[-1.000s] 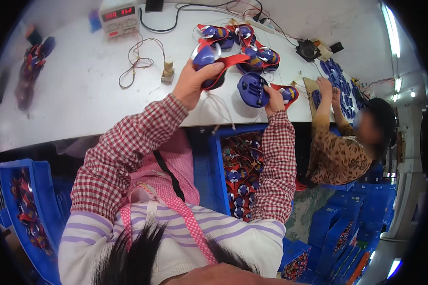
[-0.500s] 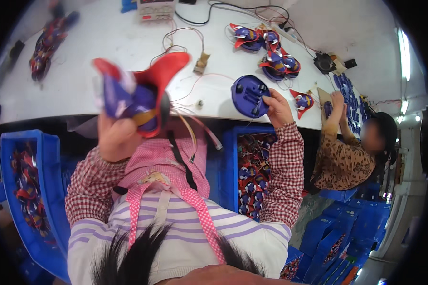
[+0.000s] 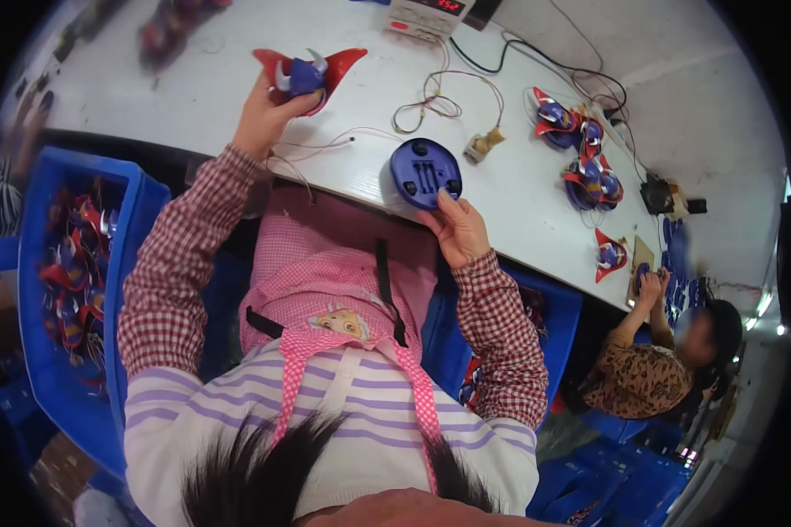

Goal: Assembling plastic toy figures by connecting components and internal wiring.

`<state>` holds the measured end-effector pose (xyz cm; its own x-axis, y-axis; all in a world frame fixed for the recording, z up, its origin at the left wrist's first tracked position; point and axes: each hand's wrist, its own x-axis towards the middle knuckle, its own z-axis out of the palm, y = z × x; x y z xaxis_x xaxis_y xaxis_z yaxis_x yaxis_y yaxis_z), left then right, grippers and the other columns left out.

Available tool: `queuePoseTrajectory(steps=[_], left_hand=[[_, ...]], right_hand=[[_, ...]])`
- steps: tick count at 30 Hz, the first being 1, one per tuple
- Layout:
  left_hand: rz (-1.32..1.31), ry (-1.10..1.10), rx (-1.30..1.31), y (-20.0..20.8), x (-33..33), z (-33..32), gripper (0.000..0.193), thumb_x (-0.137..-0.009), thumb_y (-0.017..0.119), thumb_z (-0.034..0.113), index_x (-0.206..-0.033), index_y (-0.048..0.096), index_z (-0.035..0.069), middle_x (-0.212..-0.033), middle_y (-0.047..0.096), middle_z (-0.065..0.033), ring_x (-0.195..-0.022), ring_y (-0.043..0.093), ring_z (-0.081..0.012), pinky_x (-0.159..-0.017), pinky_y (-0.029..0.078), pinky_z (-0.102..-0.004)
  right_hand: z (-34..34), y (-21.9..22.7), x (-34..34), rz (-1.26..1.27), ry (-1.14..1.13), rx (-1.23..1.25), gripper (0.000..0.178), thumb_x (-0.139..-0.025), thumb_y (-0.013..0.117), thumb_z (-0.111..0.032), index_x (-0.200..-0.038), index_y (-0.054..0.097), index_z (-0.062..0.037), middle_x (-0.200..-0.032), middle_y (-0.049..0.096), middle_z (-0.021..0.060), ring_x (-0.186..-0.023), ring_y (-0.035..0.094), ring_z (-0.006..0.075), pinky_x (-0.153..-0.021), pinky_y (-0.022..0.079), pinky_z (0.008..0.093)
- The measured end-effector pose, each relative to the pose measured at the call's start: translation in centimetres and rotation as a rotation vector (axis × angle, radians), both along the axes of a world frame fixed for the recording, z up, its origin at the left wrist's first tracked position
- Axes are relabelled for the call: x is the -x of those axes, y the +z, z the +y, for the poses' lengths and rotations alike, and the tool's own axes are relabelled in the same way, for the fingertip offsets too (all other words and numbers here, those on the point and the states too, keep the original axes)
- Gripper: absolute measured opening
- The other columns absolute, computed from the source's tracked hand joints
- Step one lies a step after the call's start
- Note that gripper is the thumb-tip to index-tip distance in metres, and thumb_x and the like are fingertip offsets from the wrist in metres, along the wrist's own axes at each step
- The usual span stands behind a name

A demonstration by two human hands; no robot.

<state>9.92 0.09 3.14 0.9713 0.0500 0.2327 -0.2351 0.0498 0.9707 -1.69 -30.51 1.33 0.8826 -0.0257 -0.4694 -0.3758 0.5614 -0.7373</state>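
Observation:
My left hand (image 3: 268, 114) grips a toy figure with a purple horned head (image 3: 305, 77) and a flaring red collar, held over the white table. Thin wires trail below it toward the table's front edge. In my right hand (image 3: 460, 230), thumb on its rim, is a round purple base (image 3: 424, 172) with a battery compartment and several dark round spots. Its flat face is turned up toward me. A gap separates the base from the toy figure.
Blue bins of toy parts stand at left (image 3: 141, 206) and right (image 3: 536, 294). On the white table (image 3: 193, 97) lie a power supply (image 3: 424, 18), cables, a small tan block (image 3: 483, 145) and a cluster of toy figures (image 3: 589, 167). A co-worker (image 3: 642, 373) sits at right.
My left hand has carried the toy figure outward over the table and turned it. The base in my right hand has tilted to face me. The whole view has shifted.

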Motion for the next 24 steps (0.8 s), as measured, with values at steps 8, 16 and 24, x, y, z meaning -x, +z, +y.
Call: queuePoseTrajectory(steps=[8, 16, 24], left_hand=[[0.055, 0.196, -0.49, -3.6, -5.2, 0.9, 0.05, -0.07, 0.078, 0.022, -0.107, 0.056, -0.003, -0.096, 0.062, -0.017, -0.086, 0.061, -0.0223, -0.079, 0.049, -0.0283], [0.275, 0.046, -0.396, -0.9, -3.3, 2.3, 0.062, -0.073, 0.075, 0.028, -0.118, 0.051, -0.008, -0.115, 0.054, -0.0202, -0.103, 0.054, -0.0242, -0.09, 0.043, -0.0293], [0.091, -0.102, -0.556, 3.6, 9.4, -5.2, 0.041, -0.08, 0.066, 0.008, -0.118, 0.052, 0.003, -0.083, 0.055, -0.005, -0.063, 0.05, -0.0101, -0.058, 0.044, -0.0226]], right_hand=[[1.1, 0.7, -1.9, 0.048, -0.015, 0.188, 0.036, -0.091, 0.058, -0.024, -0.102, 0.049, 0.0085, -0.09, 0.064, 0.0175, -0.074, 0.066, 0.0236, -0.063, 0.057, 0.027], [-3.2, 5.8, -5.2, 0.443, 0.759, 0.997, 0.059, -0.088, 0.055, -0.046, -0.103, 0.048, 0.0104, -0.071, 0.061, 0.0144, -0.05, 0.06, 0.0222, -0.041, 0.047, 0.0246], [-7.8, 2.4, -9.8, -0.525, -0.005, 1.383, 0.052, -0.073, 0.076, -0.028, -0.108, 0.053, 0.003, -0.089, 0.06, 0.0122, -0.075, 0.056, 0.0181, -0.065, 0.046, 0.0257]])
